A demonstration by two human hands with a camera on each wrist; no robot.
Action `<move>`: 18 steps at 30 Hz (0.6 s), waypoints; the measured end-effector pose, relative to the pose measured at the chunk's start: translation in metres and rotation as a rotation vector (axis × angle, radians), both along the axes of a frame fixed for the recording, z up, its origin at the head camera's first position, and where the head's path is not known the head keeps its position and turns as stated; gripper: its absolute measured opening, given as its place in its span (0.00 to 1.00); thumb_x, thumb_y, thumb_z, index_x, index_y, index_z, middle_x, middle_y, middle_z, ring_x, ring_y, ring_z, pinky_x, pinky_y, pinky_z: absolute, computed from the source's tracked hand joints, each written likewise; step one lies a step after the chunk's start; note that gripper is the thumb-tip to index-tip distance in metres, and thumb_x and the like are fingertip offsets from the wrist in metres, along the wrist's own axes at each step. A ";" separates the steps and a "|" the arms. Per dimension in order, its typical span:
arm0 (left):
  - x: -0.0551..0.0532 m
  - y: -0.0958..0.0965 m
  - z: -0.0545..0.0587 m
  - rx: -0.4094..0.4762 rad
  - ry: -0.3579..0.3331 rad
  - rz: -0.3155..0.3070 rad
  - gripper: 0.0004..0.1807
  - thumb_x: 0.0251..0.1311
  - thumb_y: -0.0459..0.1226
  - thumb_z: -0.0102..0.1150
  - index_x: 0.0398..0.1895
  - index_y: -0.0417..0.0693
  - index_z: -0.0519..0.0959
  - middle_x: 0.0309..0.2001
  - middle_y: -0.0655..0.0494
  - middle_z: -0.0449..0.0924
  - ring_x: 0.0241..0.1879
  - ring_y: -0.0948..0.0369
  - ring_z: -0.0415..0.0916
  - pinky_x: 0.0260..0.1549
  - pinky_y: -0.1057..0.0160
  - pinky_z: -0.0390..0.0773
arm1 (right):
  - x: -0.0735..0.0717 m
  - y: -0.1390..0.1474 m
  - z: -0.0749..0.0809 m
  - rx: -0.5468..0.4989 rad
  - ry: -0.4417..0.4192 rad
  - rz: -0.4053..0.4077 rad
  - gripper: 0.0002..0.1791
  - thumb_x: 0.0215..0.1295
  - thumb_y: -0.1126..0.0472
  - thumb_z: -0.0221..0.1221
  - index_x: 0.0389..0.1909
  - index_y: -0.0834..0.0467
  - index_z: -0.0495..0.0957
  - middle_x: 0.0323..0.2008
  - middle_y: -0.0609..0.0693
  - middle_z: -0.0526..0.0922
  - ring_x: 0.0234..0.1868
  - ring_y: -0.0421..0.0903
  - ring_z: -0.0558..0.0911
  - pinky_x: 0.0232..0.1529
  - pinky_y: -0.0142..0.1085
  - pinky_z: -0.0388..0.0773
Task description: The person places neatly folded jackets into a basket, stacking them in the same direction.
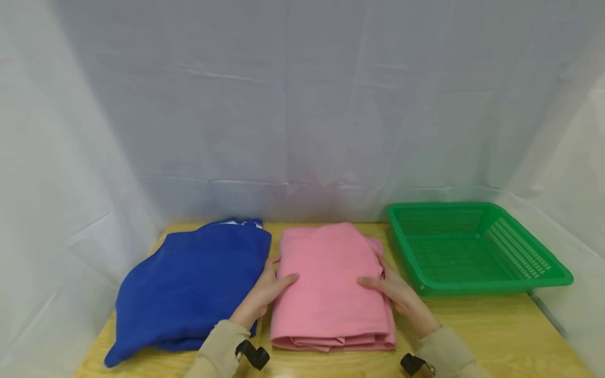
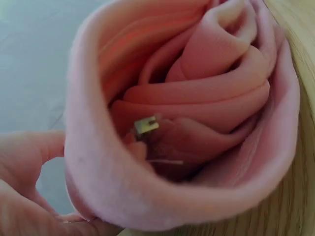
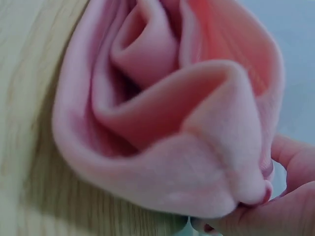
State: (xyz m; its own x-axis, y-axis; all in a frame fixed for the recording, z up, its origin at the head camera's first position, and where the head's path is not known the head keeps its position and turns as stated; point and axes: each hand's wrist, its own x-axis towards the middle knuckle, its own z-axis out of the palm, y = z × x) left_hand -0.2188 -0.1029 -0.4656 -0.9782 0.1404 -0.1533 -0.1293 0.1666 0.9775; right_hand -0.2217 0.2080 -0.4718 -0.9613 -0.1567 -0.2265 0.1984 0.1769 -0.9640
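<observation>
A folded pink garment lies at the middle of the wooden table, its open fold edges toward me. My left hand grips its left side, thumb on top and fingers down along the edge. On the opposite side my right hand holds the garment the same way, its thumb over the top layer. The left wrist view shows rolled layers inside the fold and a small label among them. In the right wrist view, the thumb and fingers pinch the corner of the thick soft cloth.
Left of the pink garment lies a blue garment, loosely folded, with a bit of white at its far edge. A green plastic basket with slotted walls stands at the right. White sheeting closes off the back and sides of the table.
</observation>
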 end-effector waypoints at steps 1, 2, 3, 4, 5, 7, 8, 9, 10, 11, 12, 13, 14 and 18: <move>0.000 0.000 0.001 0.007 -0.010 0.004 0.46 0.67 0.39 0.63 0.77 0.34 0.45 0.72 0.28 0.60 0.64 0.37 0.68 0.62 0.40 0.71 | 0.000 -0.001 0.001 -0.016 -0.005 0.005 0.61 0.63 0.61 0.68 0.82 0.58 0.31 0.79 0.67 0.39 0.78 0.63 0.47 0.76 0.56 0.47; 0.000 -0.001 0.001 0.012 -0.020 0.008 0.47 0.67 0.39 0.63 0.78 0.34 0.44 0.72 0.28 0.59 0.65 0.36 0.68 0.62 0.40 0.71 | 0.001 -0.001 0.002 -0.030 -0.011 0.008 0.61 0.63 0.62 0.68 0.82 0.57 0.30 0.79 0.67 0.39 0.78 0.63 0.47 0.76 0.56 0.48; 0.000 -0.001 0.002 0.022 -0.030 0.010 0.48 0.66 0.39 0.63 0.78 0.35 0.43 0.73 0.27 0.58 0.66 0.36 0.67 0.62 0.40 0.70 | 0.001 -0.002 0.003 -0.036 -0.013 0.011 0.61 0.63 0.63 0.68 0.82 0.57 0.30 0.79 0.67 0.39 0.78 0.63 0.48 0.76 0.56 0.48; 0.000 -0.001 0.001 0.028 -0.036 0.010 0.50 0.66 0.39 0.64 0.79 0.34 0.42 0.73 0.27 0.57 0.67 0.35 0.65 0.63 0.40 0.69 | 0.002 -0.002 0.003 -0.044 -0.018 0.011 0.61 0.63 0.64 0.68 0.82 0.57 0.30 0.79 0.67 0.40 0.78 0.63 0.48 0.76 0.56 0.49; 0.000 -0.001 0.001 0.032 -0.043 0.006 0.50 0.66 0.39 0.64 0.79 0.34 0.42 0.73 0.27 0.57 0.68 0.35 0.64 0.64 0.40 0.68 | 0.002 -0.003 0.003 -0.046 -0.021 0.009 0.61 0.62 0.64 0.67 0.82 0.56 0.30 0.79 0.68 0.41 0.78 0.63 0.49 0.76 0.56 0.49; 0.000 0.000 0.001 0.027 -0.046 -0.002 0.50 0.66 0.40 0.64 0.79 0.33 0.44 0.73 0.26 0.57 0.68 0.35 0.63 0.65 0.39 0.67 | 0.003 -0.004 0.004 -0.049 -0.019 0.001 0.61 0.62 0.65 0.67 0.82 0.57 0.30 0.79 0.68 0.42 0.77 0.63 0.50 0.75 0.56 0.51; 0.001 0.000 0.000 0.017 -0.045 -0.006 0.49 0.65 0.41 0.64 0.79 0.32 0.45 0.72 0.27 0.59 0.68 0.35 0.63 0.65 0.39 0.67 | 0.003 -0.005 0.004 -0.045 -0.014 -0.004 0.60 0.62 0.65 0.67 0.82 0.58 0.31 0.79 0.69 0.43 0.77 0.64 0.51 0.75 0.56 0.51; 0.001 0.001 0.000 0.001 -0.041 -0.012 0.49 0.65 0.42 0.65 0.79 0.31 0.47 0.71 0.27 0.60 0.68 0.35 0.64 0.65 0.39 0.68 | 0.003 -0.006 0.005 -0.037 -0.012 -0.009 0.60 0.63 0.65 0.67 0.82 0.58 0.31 0.78 0.70 0.43 0.77 0.65 0.51 0.75 0.56 0.52; 0.002 0.001 0.000 -0.017 -0.029 -0.019 0.48 0.65 0.42 0.65 0.78 0.30 0.49 0.71 0.27 0.61 0.67 0.36 0.65 0.65 0.39 0.68 | 0.003 -0.008 0.005 -0.027 -0.009 -0.015 0.60 0.63 0.64 0.66 0.81 0.59 0.31 0.78 0.70 0.44 0.77 0.66 0.52 0.75 0.57 0.52; 0.002 0.002 0.000 -0.029 -0.019 -0.027 0.48 0.64 0.42 0.66 0.77 0.29 0.50 0.69 0.28 0.62 0.66 0.36 0.66 0.64 0.39 0.68 | 0.003 -0.009 0.006 -0.007 -0.001 -0.019 0.59 0.63 0.63 0.67 0.81 0.61 0.32 0.78 0.71 0.44 0.77 0.66 0.52 0.75 0.58 0.52; 0.002 0.003 0.000 -0.041 -0.007 -0.031 0.48 0.64 0.42 0.66 0.77 0.29 0.50 0.69 0.28 0.62 0.66 0.36 0.66 0.65 0.39 0.68 | 0.002 -0.011 0.007 0.013 0.008 -0.023 0.59 0.64 0.62 0.67 0.81 0.62 0.32 0.78 0.72 0.44 0.77 0.68 0.51 0.74 0.59 0.52; 0.002 0.004 0.000 -0.047 0.006 -0.036 0.49 0.63 0.42 0.67 0.76 0.28 0.49 0.69 0.28 0.62 0.65 0.37 0.66 0.65 0.39 0.67 | 0.002 -0.012 0.007 0.025 0.019 -0.024 0.59 0.64 0.62 0.67 0.81 0.63 0.32 0.77 0.73 0.44 0.77 0.68 0.51 0.74 0.59 0.52; 0.003 0.006 0.000 -0.046 0.014 -0.039 0.50 0.62 0.41 0.68 0.76 0.28 0.49 0.69 0.28 0.61 0.65 0.37 0.65 0.65 0.39 0.66 | 0.002 -0.013 0.006 0.042 0.031 -0.028 0.59 0.64 0.61 0.67 0.81 0.63 0.33 0.77 0.73 0.44 0.76 0.69 0.51 0.74 0.60 0.52; 0.006 0.010 -0.001 -0.039 0.067 -0.033 0.52 0.59 0.37 0.69 0.76 0.28 0.46 0.70 0.28 0.58 0.66 0.36 0.63 0.66 0.37 0.63 | 0.004 -0.016 0.003 0.134 0.149 -0.046 0.58 0.61 0.60 0.68 0.79 0.68 0.37 0.74 0.78 0.50 0.73 0.72 0.56 0.72 0.61 0.55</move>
